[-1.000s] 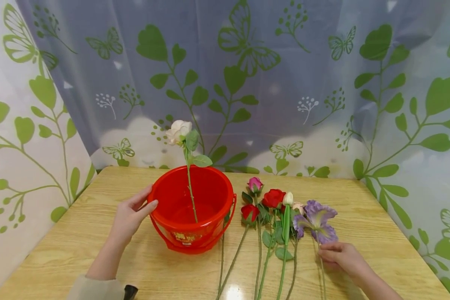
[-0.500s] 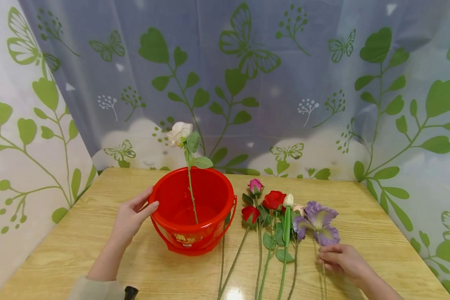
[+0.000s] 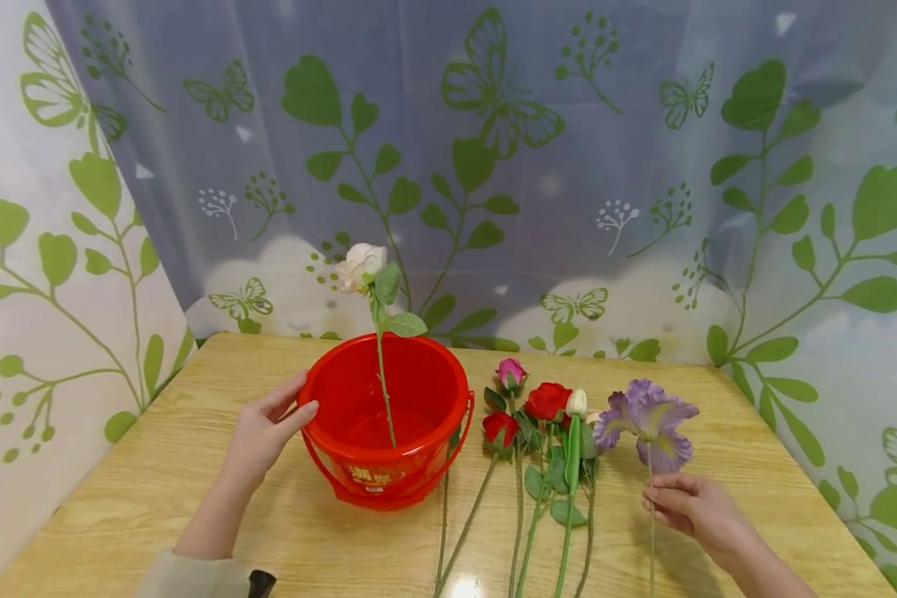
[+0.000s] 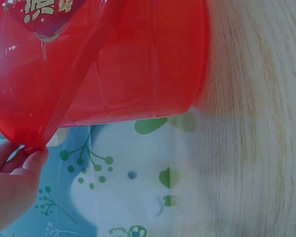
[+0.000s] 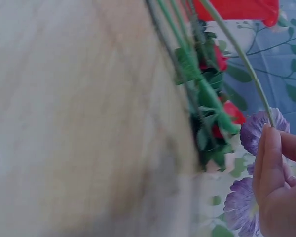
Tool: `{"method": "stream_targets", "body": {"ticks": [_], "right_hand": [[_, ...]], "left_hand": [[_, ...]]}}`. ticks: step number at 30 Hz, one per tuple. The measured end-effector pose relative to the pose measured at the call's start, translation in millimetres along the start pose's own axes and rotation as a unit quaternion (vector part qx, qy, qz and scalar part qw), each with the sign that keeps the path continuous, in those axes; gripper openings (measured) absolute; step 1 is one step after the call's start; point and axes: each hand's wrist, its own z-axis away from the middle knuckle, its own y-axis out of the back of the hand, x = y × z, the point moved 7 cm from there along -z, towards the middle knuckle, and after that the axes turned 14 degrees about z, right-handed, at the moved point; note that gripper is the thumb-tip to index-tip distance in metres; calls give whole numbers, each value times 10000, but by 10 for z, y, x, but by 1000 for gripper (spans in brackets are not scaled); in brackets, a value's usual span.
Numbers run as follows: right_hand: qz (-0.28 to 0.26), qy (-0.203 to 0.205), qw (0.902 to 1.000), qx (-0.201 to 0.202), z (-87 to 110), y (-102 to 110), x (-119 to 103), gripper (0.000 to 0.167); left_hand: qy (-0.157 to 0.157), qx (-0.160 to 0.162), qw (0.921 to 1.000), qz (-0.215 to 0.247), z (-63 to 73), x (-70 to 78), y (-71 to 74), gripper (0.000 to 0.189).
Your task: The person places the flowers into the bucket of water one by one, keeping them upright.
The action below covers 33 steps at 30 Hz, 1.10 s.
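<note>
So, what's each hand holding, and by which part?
Right hand: the purple ruffled flower, high on its thin stem. Left hand: the red plastic bucket, by its rim.

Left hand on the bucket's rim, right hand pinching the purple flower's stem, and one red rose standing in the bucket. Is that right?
Not quite: the rose standing in the bucket is white, not red, as the head view shows. The rest holds: left hand on the bucket's rim, right hand pinching the stem of the purple flower.
</note>
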Motion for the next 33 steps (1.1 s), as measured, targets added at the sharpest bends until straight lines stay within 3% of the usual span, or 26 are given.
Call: {"method": "stream_targets", "body": {"ticks": [15,22,33], "right_hand": [[255,553,9952,771,38,-98,-606,10],[338,817,9924,852,-2,-237,-866,26],[-209,1346,9877,769,-92,-491,-1180,9]], "left_hand": [[-28,-8,10000,-20,12,33,-13,55],[-14,27,10000,29,12,25,-8,54],[-70,20,10000,41,0,18,-6,53]]}}
